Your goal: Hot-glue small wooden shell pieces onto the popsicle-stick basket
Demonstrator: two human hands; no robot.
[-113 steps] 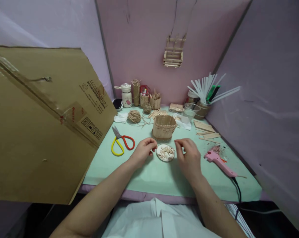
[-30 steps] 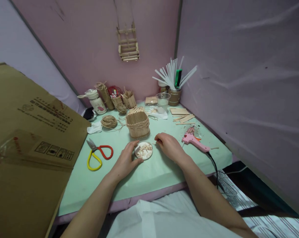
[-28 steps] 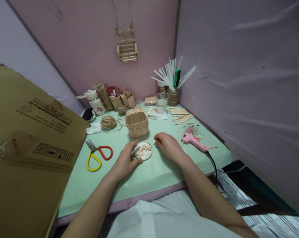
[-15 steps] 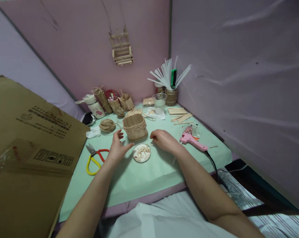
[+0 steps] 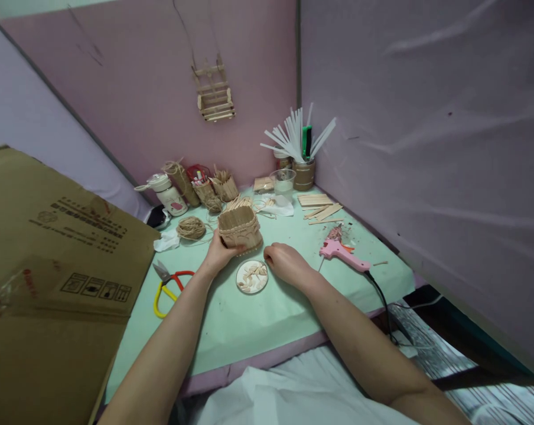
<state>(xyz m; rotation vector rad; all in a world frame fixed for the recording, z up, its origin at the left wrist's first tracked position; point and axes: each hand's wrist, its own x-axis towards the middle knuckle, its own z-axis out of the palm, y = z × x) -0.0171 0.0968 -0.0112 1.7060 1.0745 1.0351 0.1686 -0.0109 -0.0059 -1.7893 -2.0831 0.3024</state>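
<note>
My left hand (image 5: 220, 252) grips the near left side of a small wooden-stick basket (image 5: 239, 229), with a braided band below its rim. The basket stands upright and open at the top. My right hand (image 5: 285, 262) is closed just right of a round white dish (image 5: 251, 287) that holds small pale wooden pieces; its fingertips are curled under, so what they pinch is hidden. A pink glue gun (image 5: 344, 255) lies to the right of that hand. Scissors with red and yellow handles (image 5: 172, 286) rest left of my left forearm.
A large cardboard box (image 5: 63, 283) walls off the left side. Behind the basket are a twine ball (image 5: 191, 228), a white bottle (image 5: 172, 198), a clear plastic cup (image 5: 283, 184) and a pot of white sticks (image 5: 304, 176). Flat wooden sticks (image 5: 322, 209) lie at the back right.
My left hand has closed from spread fingers onto the basket, which looks slightly tilted. My right hand has shifted a little left and nearer, toward the dish.
</note>
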